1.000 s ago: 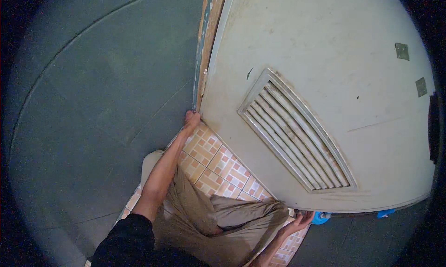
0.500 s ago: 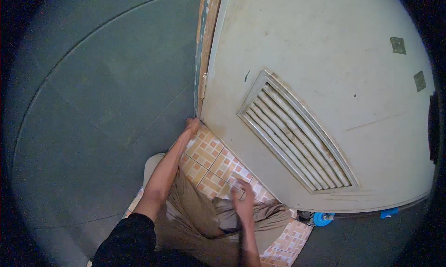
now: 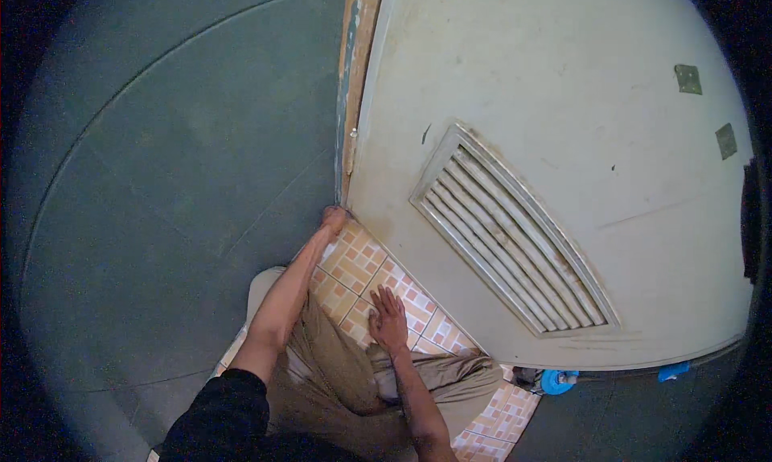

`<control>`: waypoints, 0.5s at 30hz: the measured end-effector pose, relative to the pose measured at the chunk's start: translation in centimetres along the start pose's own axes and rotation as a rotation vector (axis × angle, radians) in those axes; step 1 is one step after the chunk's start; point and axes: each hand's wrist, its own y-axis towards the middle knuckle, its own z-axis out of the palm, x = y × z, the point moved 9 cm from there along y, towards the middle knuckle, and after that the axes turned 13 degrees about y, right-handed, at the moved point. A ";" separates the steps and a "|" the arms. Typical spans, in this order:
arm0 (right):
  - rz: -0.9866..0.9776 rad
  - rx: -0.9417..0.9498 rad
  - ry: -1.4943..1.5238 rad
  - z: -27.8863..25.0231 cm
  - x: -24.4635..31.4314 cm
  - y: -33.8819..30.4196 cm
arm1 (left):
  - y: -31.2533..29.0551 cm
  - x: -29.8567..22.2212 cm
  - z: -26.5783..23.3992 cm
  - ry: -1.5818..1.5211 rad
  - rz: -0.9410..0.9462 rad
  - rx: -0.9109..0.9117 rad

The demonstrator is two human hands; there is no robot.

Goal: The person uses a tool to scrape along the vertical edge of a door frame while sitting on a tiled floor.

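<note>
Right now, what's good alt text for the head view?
A person's left hand is at the foot of a worn door frame; their open right hand is over patterned floor tiles. A pale door with a louvred vent fills the right.

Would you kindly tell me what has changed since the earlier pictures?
The right hand has moved left and forward, away from the blue round object near the door, and is spread open over the floor tiles. The left hand stays at the foot of the door frame.

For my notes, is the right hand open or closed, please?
Open; the right hand shows its fingers extended over the tiles.
</note>
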 end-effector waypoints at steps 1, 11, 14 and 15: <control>-0.017 -0.018 0.020 0.3 0.6 0.3 | -0.5 -0.3 -1.4 0.003 0.004 -0.014; -0.036 -0.063 0.030 0.3 1.0 0.6 | -11.1 -10.4 -6.4 0.425 0.314 -0.298; -0.013 -0.059 0.034 0.1 0.5 0.5 | -10.6 -9.3 -5.6 0.437 0.268 -0.281; -0.017 -0.075 0.025 -0.3 0.0 0.1 | -10.5 -9.1 -4.7 0.448 0.256 -0.279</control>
